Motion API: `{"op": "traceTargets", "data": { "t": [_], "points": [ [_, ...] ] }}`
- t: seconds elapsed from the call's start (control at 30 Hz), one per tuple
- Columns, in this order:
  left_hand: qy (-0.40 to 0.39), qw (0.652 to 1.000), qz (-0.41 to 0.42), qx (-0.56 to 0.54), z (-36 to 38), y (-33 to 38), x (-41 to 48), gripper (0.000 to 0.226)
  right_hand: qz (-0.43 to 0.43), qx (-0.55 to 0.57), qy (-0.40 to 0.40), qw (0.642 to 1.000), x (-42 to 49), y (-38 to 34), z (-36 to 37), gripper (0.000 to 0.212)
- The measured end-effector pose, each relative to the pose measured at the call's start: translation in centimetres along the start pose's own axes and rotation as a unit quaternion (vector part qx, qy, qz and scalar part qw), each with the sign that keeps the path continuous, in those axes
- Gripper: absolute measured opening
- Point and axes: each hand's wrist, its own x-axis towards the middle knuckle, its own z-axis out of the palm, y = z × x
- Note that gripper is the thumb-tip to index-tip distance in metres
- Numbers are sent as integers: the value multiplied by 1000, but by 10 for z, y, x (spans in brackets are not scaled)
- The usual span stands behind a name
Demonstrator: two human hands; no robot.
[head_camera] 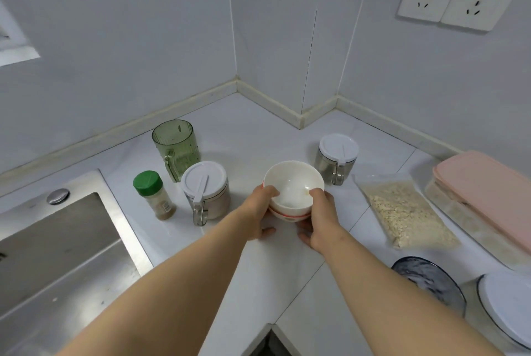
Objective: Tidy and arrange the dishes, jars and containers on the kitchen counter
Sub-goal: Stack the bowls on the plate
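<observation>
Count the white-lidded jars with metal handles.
2. The left jar stands beside the green-capped spice bottle; the right jar stands right of the held bowls. None seems hidden.

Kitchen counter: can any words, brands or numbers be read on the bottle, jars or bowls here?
Spice bottle: small label low on its side, too blurred to read.
Stacked bowls: a red mark near the base, too small to tell if it is writing.
No other writing shows.
</observation>
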Motion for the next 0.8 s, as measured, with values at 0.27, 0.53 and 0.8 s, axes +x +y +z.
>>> {"op": "traceTargets", "data": {
  "t": [0.27, 0.53, 0.8],
  "points": [
    [-1, 999, -29, -36, -2, 2, 5, 15, -28, 9, 38, 999, 4, 5, 5, 19],
    [-29, 995, 27, -87, -7, -14, 0, 37, -51, 20, 44, 998, -8, 14, 6, 29],
    [-28, 977, 125, -169, 11, -12, -41, 41, -78, 61, 33, 995, -66, 9, 1, 35]
  ]
}}
